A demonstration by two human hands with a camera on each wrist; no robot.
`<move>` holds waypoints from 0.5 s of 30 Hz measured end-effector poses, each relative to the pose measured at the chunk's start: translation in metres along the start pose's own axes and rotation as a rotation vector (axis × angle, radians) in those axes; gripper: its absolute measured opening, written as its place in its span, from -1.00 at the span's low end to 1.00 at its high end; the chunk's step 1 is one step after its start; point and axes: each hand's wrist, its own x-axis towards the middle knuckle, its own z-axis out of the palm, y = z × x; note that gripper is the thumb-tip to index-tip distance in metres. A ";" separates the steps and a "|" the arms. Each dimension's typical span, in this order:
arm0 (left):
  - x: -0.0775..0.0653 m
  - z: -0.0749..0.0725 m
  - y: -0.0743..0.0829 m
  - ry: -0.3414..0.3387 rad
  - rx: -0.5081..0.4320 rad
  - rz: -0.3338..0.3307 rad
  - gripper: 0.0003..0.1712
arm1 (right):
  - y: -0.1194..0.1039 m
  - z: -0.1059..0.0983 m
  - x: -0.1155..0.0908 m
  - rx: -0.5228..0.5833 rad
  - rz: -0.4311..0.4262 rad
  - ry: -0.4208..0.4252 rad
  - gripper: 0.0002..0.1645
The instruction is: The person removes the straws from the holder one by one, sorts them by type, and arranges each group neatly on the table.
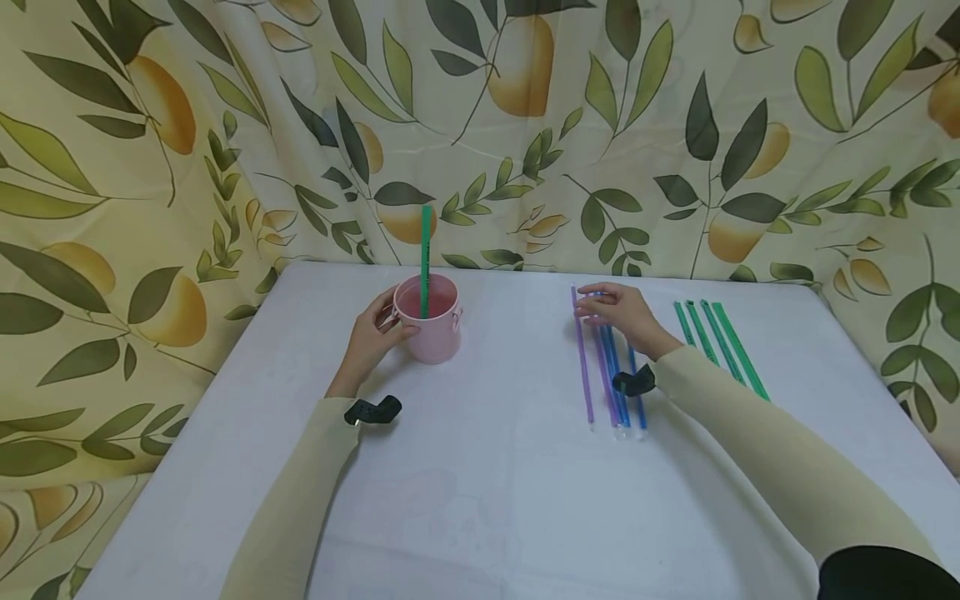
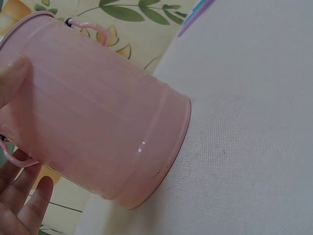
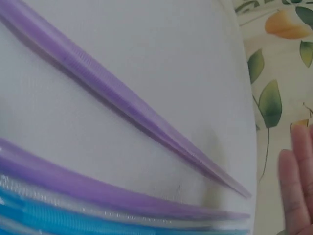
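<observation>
A small pink bucket (image 1: 437,340) with side handles stands upright at the left of the table. My left hand (image 1: 372,335) grips its left side, with the thumb on the front wall and the fingers around the side. One slim green stick (image 1: 425,250) rises from the bucket. My right hand (image 1: 622,315) hovers over the far ends of several purple and blue sticks, nearest the leftmost purple stick (image 1: 583,375). In the right wrist view, its visible fingers (image 3: 293,191) are extended and apart from the purple sticks (image 3: 107,90). The thumb is out of that view.
Blue sticks (image 1: 621,392) with clear lower tips lie side by side, partly under my right wrist. Further right lie several green sticks (image 1: 738,350), partly hidden by the forearm. A fruit-patterned cloth (image 1: 480,142) hangs behind the white table (image 1: 480,483).
</observation>
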 end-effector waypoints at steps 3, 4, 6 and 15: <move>0.000 0.000 -0.001 0.000 0.003 -0.008 -0.16 | -0.001 0.006 0.002 0.043 -0.108 0.016 -0.46; 0.000 0.000 -0.001 0.000 0.003 -0.010 -0.16 | -0.002 0.008 0.004 0.058 -0.137 0.024 -0.48; 0.000 -0.001 -0.001 -0.002 0.005 -0.010 -0.16 | -0.005 0.013 0.007 0.084 -0.180 0.036 -0.52; 0.000 -0.001 0.000 0.000 -0.001 0.003 -0.16 | -0.039 0.041 0.028 0.163 -0.189 0.037 -0.51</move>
